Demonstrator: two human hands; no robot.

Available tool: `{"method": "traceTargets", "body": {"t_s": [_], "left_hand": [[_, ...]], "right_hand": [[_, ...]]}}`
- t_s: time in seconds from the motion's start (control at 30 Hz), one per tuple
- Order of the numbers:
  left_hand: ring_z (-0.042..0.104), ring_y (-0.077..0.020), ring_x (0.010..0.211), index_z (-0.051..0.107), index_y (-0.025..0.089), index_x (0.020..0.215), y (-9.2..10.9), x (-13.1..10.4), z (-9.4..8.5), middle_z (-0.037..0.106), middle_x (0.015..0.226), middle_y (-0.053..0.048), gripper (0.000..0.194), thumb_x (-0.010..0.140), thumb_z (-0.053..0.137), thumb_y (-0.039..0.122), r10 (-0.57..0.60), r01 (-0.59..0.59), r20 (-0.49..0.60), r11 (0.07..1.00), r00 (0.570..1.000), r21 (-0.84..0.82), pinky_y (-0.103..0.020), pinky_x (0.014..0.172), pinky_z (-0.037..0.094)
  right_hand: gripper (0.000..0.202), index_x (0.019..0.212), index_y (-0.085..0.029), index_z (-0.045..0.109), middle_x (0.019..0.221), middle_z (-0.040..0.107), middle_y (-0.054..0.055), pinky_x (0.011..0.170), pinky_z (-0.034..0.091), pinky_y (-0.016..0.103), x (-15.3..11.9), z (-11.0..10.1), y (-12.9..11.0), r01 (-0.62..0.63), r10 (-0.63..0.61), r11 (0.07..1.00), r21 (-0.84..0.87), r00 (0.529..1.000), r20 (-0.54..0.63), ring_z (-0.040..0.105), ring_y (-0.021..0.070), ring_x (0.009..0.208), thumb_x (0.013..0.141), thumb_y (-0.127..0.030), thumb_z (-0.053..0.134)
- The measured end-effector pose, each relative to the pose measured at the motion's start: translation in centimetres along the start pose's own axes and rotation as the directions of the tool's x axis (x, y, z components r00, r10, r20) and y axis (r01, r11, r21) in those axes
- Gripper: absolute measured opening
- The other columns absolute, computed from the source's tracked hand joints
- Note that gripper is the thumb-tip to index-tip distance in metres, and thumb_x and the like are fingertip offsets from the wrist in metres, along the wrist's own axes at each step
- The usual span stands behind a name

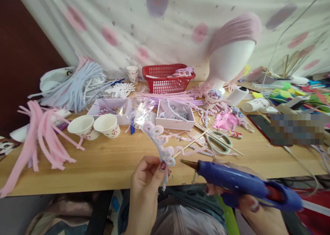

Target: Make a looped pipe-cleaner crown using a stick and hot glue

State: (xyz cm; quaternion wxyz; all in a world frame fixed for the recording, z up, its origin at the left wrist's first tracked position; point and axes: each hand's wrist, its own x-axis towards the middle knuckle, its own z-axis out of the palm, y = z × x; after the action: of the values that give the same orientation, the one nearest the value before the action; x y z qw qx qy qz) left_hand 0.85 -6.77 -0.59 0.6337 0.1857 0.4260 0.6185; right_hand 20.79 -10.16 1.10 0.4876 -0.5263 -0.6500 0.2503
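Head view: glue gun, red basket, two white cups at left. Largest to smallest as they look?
1. Glue gun, helped by nearness to the camera
2. Red basket
3. Left cup and right cup: too alike to rank

A light-brown, wood-grained table (pixel 110 156) has a straight front edge. Behind the table hangs a creased white cloth sheet (pixel 177 32) with pink and greyish-purple blotches. A flat, dark reddish-brown panel (pixel 20 32) rises beyond the table's left end; a thin, pale cord (pixel 282 34) slants above its right part.
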Motion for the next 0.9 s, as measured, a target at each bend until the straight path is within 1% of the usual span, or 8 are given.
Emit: {"method": "traceTargets", "body": {"t_s": [0.07, 0.13, 0.3, 0.43, 0.6, 0.77, 0.83, 0.9], "left_hand": [[0.058, -0.0069, 0.057, 0.074, 0.018, 0.071, 0.4, -0.4, 0.4, 0.069, 0.068, 0.002, 0.036, 0.052, 0.099, 0.036, -0.021, 0.02, -0.024, 0.999, 0.999, -0.031, -0.016, 0.059, 0.049], [0.06, -0.0081, 0.059, 0.074, 0.018, 0.069, 0.7, -0.6, 0.5, 0.069, 0.067, 0.001, 0.035, 0.051, 0.099, 0.036, -0.044, 0.044, -0.008, 0.998, 0.999, -0.045, -0.017, 0.059, 0.048], [0.057, -0.0088, 0.06, 0.076, 0.019, 0.069, 0.9, -0.6, 0.3, 0.064, 0.06, 0.002, 0.031, 0.054, 0.098, 0.036, -0.05, 0.052, 0.053, 0.998, 0.997, -0.041, -0.016, 0.058, 0.047], [0.058, -0.0086, 0.059, 0.077, 0.019, 0.068, 1.0, -0.6, 0.2, 0.065, 0.062, 0.001, 0.029, 0.055, 0.098, 0.036, -0.046, 0.049, 0.067, 0.998, 0.997, -0.043, -0.016, 0.058, 0.046], [0.058, -0.0077, 0.059, 0.079, 0.02, 0.068, 1.2, -0.6, 0.1, 0.066, 0.063, 0.001, 0.027, 0.055, 0.098, 0.034, 0.012, -0.01, 0.073, 1.0, 0.997, -0.026, -0.014, 0.058, 0.046], [0.058, -0.0088, 0.06, 0.081, 0.02, 0.07, 1.2, -0.4, -0.5, 0.066, 0.064, 0.0, 0.022, 0.059, 0.096, 0.032, 0.026, -0.022, 0.117, 0.999, 0.993, -0.038, -0.015, 0.057, 0.046], [0.059, -0.0094, 0.06, 0.081, 0.02, 0.07, 1.1, -0.3, -0.9, 0.066, 0.065, -0.001, 0.021, 0.061, 0.095, 0.032, -0.002, 0.009, 0.151, 0.999, 0.989, -0.044, -0.016, 0.057, 0.046], [0.06, -0.0095, 0.06, 0.081, 0.02, 0.071, 1.1, -0.2, -1.1, 0.066, 0.066, -0.001, 0.02, 0.061, 0.095, 0.032, -0.023, 0.031, 0.182, 0.999, 0.983, -0.043, -0.017, 0.056, 0.046]], "right_hand": [[0.047, 0.081, -0.025, 0.073, 0.072, 0.072, 0.007, 0.067, 0.063, 0.034, 0.7, 0.7, -0.6, -0.015, 0.008, 0.998, 0.056, 0.992, 0.126, 0.073, 0.0253, 0.069, 0.096, -0.063, 0.049], [0.048, 0.077, -0.026, 0.073, 0.074, 0.073, 0.007, 0.068, 0.062, 0.032, 1.1, 0.7, -0.8, -0.034, 0.018, 0.996, 0.084, 0.983, 0.184, 0.073, 0.0246, 0.071, 0.098, -0.06, 0.047], [0.042, 0.075, -0.027, 0.072, 0.066, 0.071, 0.004, 0.065, 0.062, 0.03, 1.2, 0.3, -0.3, -0.037, 0.032, 0.999, 0.035, 0.99, 0.139, 0.071, 0.0221, 0.061, 0.096, -0.058, 0.053], [0.048, 0.073, -0.026, 0.072, 0.07, 0.074, 0.005, 0.069, 0.063, 0.032, 1.0, 0.3, 0.0, -0.054, 0.056, 0.998, -0.014, 0.985, 0.162, 0.074, 0.0239, 0.068, 0.096, -0.061, 0.05], [0.052, 0.08, -0.024, 0.075, 0.074, 0.075, 0.008, 0.051, 0.058, 0.027, 0.5, -0.1, 0.7, -0.103, 0.112, 0.993, -0.06, 0.98, 0.166, 0.075, 0.0273, 0.077, 0.096, -0.064, 0.047], [0.04, 0.077, -0.026, 0.075, 0.077, 0.076, 0.007, 0.064, 0.064, 0.032, 0.7, -0.9, 0.9, -0.084, 0.091, 0.996, -0.041, 0.973, 0.213, 0.073, 0.0241, 0.066, 0.092, -0.059, 0.058], [0.038, 0.073, -0.027, 0.074, 0.076, 0.077, 0.006, 0.06, 0.063, 0.03, 0.9, -0.7, 0.6, -0.06, 0.068, 0.997, -0.044, 0.978, 0.197, 0.071, 0.0215, 0.06, 0.092, -0.057, 0.059], [0.042, 0.068, -0.028, 0.074, 0.07, 0.075, 0.006, 0.055, 0.062, 0.03, 1.1, -0.3, 0.1, -0.055, 0.061, 0.996, -0.069, 0.994, 0.092, 0.068, 0.021, 0.055, 0.09, -0.061, 0.06]]}}
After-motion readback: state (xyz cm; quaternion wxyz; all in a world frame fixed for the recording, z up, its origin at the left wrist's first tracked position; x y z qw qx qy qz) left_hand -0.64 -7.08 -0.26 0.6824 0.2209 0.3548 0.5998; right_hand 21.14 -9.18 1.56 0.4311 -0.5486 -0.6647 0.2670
